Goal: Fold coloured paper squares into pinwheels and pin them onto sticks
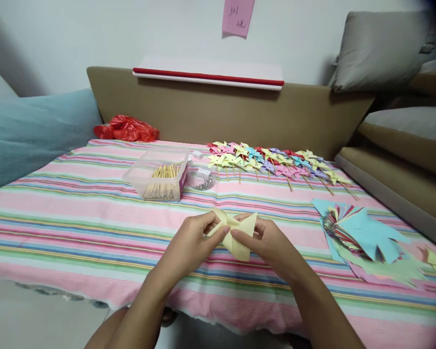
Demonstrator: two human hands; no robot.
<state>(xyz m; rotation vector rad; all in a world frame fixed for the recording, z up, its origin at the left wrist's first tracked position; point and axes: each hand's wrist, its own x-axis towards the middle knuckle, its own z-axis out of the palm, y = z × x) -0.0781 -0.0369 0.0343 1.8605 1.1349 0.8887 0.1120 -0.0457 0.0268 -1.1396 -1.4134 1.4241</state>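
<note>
Between my two hands is a pale yellow paper pinwheel (238, 248), its corners folded in toward the centre. My left hand (199, 237) is closed on its left side, the thumb pressed near the middle. From the other side my right hand (267, 237) pinches it, that thumb also close to the centre. The fingers behind the paper are partly hidden. Whether a pin sits at the centre, I cannot tell. The pinwheel is held just above the striped cloth (131, 247), near its front edge.
Beyond my hands stand a clear plastic box (162, 191) of wooden sticks and a small container of metal pins (203, 182). Several finished pinwheels (261, 160) lie at the back right. Cut coloured paper (370, 232) is piled at right. A red plastic bag (127, 128) lies back left.
</note>
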